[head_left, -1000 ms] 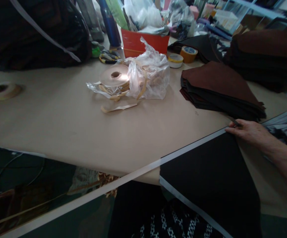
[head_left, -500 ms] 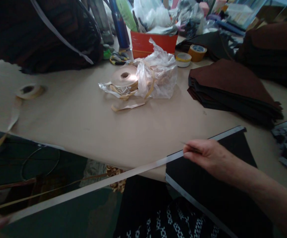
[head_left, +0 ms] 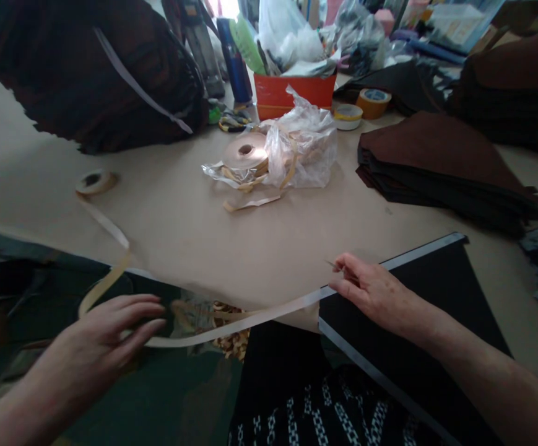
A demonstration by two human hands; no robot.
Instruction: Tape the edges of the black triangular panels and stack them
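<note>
My left hand (head_left: 106, 347), partly blurred, is at the lower left beyond the table edge, fingers curled round a strip of pale tape (head_left: 250, 322). That strip sags slightly on its way to the upper edge of a black panel (head_left: 426, 310), which has light tape along its edges. My right hand (head_left: 375, 288) rests at this edge, closed on a thin pointed tool (head_left: 332, 265) mostly hidden by the fingers. Tape also runs from a small roll (head_left: 96, 182) on the table down to my left hand.
Mid-table, a large tape roll (head_left: 245, 152) lies beside a clear plastic bag (head_left: 310, 155). Dark brown pieces (head_left: 436, 148) are stacked at the right, with a big dark bundle (head_left: 124, 80) at the left. Behind stand a red box (head_left: 295, 93) and two tape rolls (head_left: 348, 116).
My left hand has come from the bottom left corner inward to the right, and the taut strip now sags. My right hand has shifted slightly left. The view has moved a little.
</note>
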